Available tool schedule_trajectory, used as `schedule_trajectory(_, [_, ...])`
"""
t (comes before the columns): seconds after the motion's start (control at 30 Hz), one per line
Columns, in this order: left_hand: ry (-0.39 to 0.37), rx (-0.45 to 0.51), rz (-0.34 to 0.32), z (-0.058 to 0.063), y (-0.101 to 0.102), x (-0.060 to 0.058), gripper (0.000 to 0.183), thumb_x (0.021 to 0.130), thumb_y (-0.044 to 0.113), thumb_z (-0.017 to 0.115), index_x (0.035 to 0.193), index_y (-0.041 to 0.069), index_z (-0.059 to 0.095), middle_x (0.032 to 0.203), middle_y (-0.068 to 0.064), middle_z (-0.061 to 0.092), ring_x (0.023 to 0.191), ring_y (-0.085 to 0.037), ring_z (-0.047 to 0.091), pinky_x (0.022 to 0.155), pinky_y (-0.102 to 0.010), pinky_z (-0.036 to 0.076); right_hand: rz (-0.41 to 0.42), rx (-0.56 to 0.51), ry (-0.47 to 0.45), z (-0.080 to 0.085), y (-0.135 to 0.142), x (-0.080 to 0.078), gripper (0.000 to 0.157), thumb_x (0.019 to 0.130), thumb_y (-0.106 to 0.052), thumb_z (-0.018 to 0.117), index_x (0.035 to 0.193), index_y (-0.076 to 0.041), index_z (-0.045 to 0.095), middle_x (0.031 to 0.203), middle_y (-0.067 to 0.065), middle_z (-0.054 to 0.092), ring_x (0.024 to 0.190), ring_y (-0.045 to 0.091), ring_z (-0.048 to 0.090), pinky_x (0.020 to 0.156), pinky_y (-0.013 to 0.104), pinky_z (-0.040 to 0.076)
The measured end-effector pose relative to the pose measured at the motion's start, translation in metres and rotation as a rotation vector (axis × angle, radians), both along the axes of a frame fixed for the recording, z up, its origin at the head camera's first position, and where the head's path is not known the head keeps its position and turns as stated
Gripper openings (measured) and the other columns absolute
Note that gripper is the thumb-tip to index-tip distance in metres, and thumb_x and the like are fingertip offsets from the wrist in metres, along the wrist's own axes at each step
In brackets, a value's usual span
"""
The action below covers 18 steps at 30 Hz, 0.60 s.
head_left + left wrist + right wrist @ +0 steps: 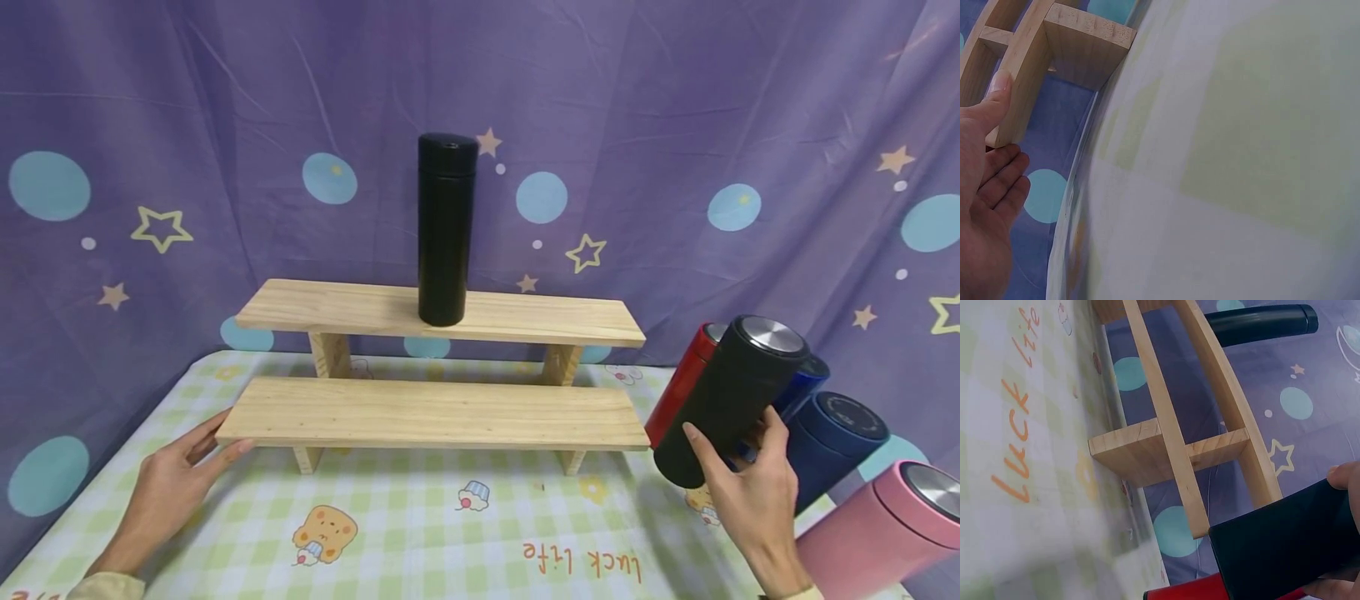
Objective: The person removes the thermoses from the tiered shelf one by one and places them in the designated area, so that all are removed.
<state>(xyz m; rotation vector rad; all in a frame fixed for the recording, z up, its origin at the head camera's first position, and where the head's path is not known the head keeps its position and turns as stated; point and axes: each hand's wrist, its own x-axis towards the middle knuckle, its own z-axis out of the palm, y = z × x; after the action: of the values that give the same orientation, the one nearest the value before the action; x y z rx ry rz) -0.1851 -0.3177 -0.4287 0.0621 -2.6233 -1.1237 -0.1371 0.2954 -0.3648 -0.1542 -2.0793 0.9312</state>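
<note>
A two-tier wooden shelf (435, 414) stands on the table. My left hand (171, 477) grips the left end of its lower board, thumb on the front edge and fingers round the end; the left wrist view shows the thumb (999, 87) on the wood. On the right, my right hand (753, 496) holds a black thermos (716, 400) with a silver-topped lid, tilted with its base toward the shelf's right end. In the right wrist view this thermos (1279, 544) overlaps the board's end. Another black thermos (444, 233) stands upright on the upper board.
Behind the held thermos are a red thermos (678, 383) and a blue thermos (808, 379). A navy thermos (828, 450) and a pink thermos (873, 529) stand nearer on the right. A checked cloth (405, 533) covers the table, with a purple curtain (247, 125) behind.
</note>
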Motion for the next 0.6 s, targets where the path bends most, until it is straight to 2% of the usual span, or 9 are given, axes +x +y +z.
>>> schedule_trajectory(0.33, [-0.009, 0.001, -0.002, -0.001, -0.001, -0.001, 0.078, 0.1, 0.045, 0.07, 0.157, 0.0, 0.041, 0.137, -0.036, 0.053, 0.123, -0.058, 0.053, 0.092, -0.067, 0.045, 0.077, 0.014, 0.048, 0.006, -0.012, -0.004, 0.086, 0.081, -0.004, 0.088, 0.154, -0.003, 0.043, 0.122, 0.025, 0.065, 0.1, -0.012, 0.053, 0.078, -0.001, 0.046])
schedule_trajectory(0.6, [-0.011, 0.004, -0.007, 0.0, -0.001, -0.001, 0.078, 0.1, 0.045, 0.07, 0.157, -0.001, 0.041, 0.137, -0.036, 0.053, 0.123, -0.059, 0.053, 0.092, -0.066, 0.046, 0.124, -0.003, 0.044, 0.01, -0.021, -0.006, 0.084, 0.082, -0.003, 0.088, 0.153, -0.003, 0.043, 0.124, 0.023, 0.063, 0.101, -0.009, 0.055, 0.08, 0.001, 0.047])
